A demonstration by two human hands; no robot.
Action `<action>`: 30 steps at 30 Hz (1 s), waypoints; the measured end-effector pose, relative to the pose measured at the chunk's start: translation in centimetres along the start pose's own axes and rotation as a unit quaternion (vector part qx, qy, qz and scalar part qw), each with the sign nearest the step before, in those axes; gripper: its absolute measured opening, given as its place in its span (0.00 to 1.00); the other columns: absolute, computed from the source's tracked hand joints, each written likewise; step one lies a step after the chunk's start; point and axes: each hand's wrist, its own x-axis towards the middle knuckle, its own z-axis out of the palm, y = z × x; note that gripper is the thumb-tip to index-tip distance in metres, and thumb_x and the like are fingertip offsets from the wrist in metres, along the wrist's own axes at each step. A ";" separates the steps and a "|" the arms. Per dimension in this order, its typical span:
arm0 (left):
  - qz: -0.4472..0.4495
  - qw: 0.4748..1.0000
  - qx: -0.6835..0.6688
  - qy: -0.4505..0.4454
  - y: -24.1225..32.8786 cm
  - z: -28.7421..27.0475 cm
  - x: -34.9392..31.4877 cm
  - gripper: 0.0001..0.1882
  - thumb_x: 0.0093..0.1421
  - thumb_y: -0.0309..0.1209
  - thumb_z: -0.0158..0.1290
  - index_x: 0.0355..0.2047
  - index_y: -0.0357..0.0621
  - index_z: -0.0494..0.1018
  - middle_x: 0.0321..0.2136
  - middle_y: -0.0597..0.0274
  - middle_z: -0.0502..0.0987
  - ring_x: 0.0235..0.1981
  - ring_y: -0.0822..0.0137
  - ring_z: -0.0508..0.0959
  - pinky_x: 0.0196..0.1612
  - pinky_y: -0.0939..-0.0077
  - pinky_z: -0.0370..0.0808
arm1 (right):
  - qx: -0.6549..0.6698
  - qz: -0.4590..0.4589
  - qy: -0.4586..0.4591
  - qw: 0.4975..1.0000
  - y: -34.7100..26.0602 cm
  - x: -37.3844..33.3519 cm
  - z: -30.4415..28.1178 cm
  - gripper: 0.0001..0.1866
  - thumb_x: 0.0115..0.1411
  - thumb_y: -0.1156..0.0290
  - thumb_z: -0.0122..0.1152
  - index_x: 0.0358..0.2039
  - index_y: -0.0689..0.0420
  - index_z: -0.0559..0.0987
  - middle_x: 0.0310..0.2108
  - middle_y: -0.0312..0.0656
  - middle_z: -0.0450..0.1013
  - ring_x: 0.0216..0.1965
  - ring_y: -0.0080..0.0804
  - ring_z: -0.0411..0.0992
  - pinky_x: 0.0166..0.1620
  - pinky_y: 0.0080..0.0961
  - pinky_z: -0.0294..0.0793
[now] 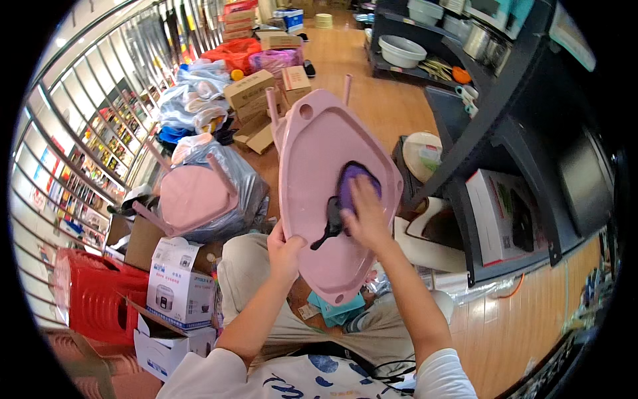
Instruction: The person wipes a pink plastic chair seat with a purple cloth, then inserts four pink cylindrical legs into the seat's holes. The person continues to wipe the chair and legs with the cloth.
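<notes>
A pink plastic table (312, 153) with a raised rim and holes in its corners stands tilted over my lap, its top toward me. Two pink legs stick out past its far edge. My left hand (286, 254) is closed on the table's near left rim, thumb on the upper face. On the right part of the top, my right hand (364, 211) presses a purple cloth (347, 183) with a black border flat against the surface. A black strip of it trails toward the left hand. The right fingers lie stretched over the cloth.
Left, a pink stool (196, 198) lies legs-up on bagged goods by a metal railing. Red plastic stools (100, 292) and a white appliance box (174, 286) are at lower left. Cartons (251, 93) stand ahead. A dark shelf (452, 126) with basins and a boxed item flanks my right.
</notes>
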 end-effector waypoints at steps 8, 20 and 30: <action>0.008 0.999 0.016 -0.048 1.0 1.0 -0.9 0.27 0.39 0.16 0.43 0.45 0.34 0.69 0.36 0.62 0.74 0.36 0.70 0.74 0.40 0.78 0.71 | -0.013 -0.018 0.124 0.992 0.1 3.8 -2.2 0.44 0.53 0.53 0.56 0.62 0.67 0.51 0.64 0.59 0.47 0.65 0.53 0.45 0.65 0.42 0.45; 0.079 0.995 0.057 0.026 3.2 1.2 -0.5 0.29 0.34 0.21 0.44 0.43 0.30 0.66 0.35 0.58 0.72 0.36 0.65 0.75 0.41 0.73 0.73 | 0.301 0.320 0.207 0.874 -2.1 -2.8 6.2 0.36 0.65 0.53 0.38 0.61 0.74 0.50 0.62 0.63 0.49 0.65 0.52 0.47 0.66 0.33 0.42; 0.102 0.993 0.051 -0.020 3.3 3.5 -2.9 0.27 0.33 0.18 0.48 0.41 0.33 0.69 0.35 0.61 0.73 0.37 0.68 0.75 0.42 0.74 0.71 | 0.274 0.291 0.355 0.845 2.0 4.1 -1.5 0.35 0.64 0.57 0.40 0.62 0.72 0.49 0.65 0.60 0.42 0.67 0.48 0.40 0.67 0.33 0.37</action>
